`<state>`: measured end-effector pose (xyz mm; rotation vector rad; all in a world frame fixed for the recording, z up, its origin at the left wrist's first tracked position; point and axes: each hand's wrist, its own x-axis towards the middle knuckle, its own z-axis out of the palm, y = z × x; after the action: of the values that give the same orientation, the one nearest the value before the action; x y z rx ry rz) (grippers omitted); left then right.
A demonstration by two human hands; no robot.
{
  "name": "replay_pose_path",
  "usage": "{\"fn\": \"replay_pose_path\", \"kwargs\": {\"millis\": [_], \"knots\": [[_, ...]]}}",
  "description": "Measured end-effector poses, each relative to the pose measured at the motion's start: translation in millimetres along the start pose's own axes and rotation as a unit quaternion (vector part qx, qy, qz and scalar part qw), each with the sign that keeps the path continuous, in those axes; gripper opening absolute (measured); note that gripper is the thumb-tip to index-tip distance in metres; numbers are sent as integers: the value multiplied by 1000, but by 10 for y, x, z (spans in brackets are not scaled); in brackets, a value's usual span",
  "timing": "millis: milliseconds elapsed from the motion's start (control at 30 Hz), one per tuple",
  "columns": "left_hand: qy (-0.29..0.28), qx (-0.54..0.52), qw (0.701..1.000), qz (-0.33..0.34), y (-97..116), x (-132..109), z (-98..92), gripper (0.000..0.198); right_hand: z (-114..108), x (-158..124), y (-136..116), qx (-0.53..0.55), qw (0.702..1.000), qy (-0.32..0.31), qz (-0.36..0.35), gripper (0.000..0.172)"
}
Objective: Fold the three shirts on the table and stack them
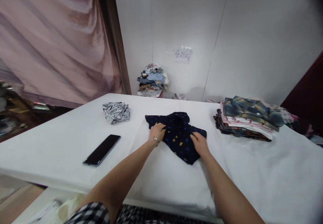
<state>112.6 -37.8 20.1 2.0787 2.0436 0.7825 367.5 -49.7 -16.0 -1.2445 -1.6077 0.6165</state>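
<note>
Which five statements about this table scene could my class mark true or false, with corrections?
1. The left hand and right hand both touch the dark spotted garment. True.
2. The phone lies on top of the folded stack. False: it lies on the white table surface.
3. The bracelet is on the right wrist. False: it is on the left.
4. The folded stack is to the right of the spotted garment. True.
5. A paper sign is on the wall. True.

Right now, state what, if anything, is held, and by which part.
Left hand and right hand touch the dotted shirt at opposite side edges; whether either grips it cannot be told.
</note>
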Motion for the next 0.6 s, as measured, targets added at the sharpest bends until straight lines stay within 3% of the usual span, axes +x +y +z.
{"fn": "replay_pose_path", "kwargs": {"millis": [67, 167, 233, 300, 367, 500, 600], "knots": [[37, -13, 999, -15, -64, -68, -184, 28, -177, 73, 64, 95, 982, 153, 59, 24], [84, -43, 995, -12, -141, -286, -416, 27, -484, 189, 188, 254, 898, 348, 87, 24], [95, -70, 993, 2, -168, -498, -475, 24, -629, 245, 267, 327, 847, 407, 99, 23], [73, -96, 993, -2, -184, -723, -451, 21, -694, 270, 315, 355, 828, 417, 120, 19], [19, -116, 993, -21, -204, -920, -385, 28, -698, 263, 322, 332, 832, 431, 109, 18], [-50, -132, 990, -19, -296, -1133, -296, 59, -647, 182, 239, 170, 870, 463, -3, 22], [-37, -104, 994, -7, -397, -1136, -323, 48, -549, 91, 85, 75, 921, 380, -42, 21]]}}
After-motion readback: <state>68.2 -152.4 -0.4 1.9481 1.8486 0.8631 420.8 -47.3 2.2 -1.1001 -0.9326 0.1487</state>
